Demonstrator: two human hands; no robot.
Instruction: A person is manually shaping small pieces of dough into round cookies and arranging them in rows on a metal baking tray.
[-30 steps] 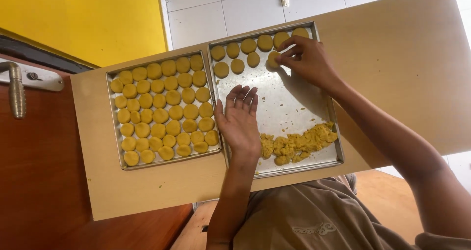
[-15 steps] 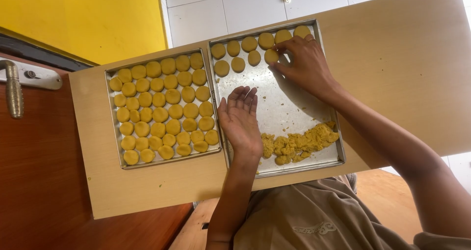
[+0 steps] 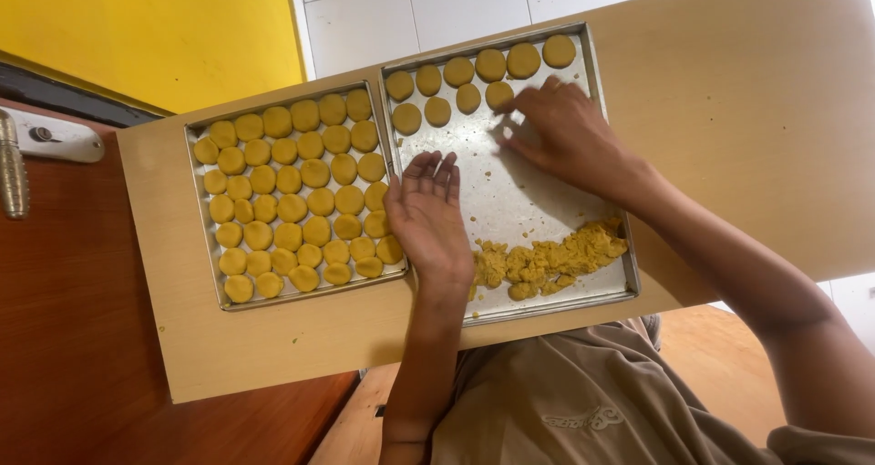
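Two metal baking trays lie side by side on a light wooden board (image 3: 729,137). The left tray (image 3: 211,287) is packed with rows of round yellow dough discs (image 3: 292,208). The right tray (image 3: 547,296) holds two short rows of discs (image 3: 460,71) along its far edge and a heap of loose yellow dough (image 3: 551,260) at its near edge. My left hand (image 3: 428,217) rests palm up, fingers apart and empty, on the right tray's left side. My right hand (image 3: 565,135) has its bent fingertips on the bare metal just below the discs; anything under them is hidden.
The board lies over a reddish-brown wooden surface (image 3: 73,337) that carries a metal hinge or latch (image 3: 36,146) at the left. Behind are a yellow wall (image 3: 146,27) and white tiles (image 3: 410,9). Crumbs dot the right tray's middle.
My right hand has drawn back from the far row of discs toward the tray's middle. My left hand stays almost where it was, palm up.
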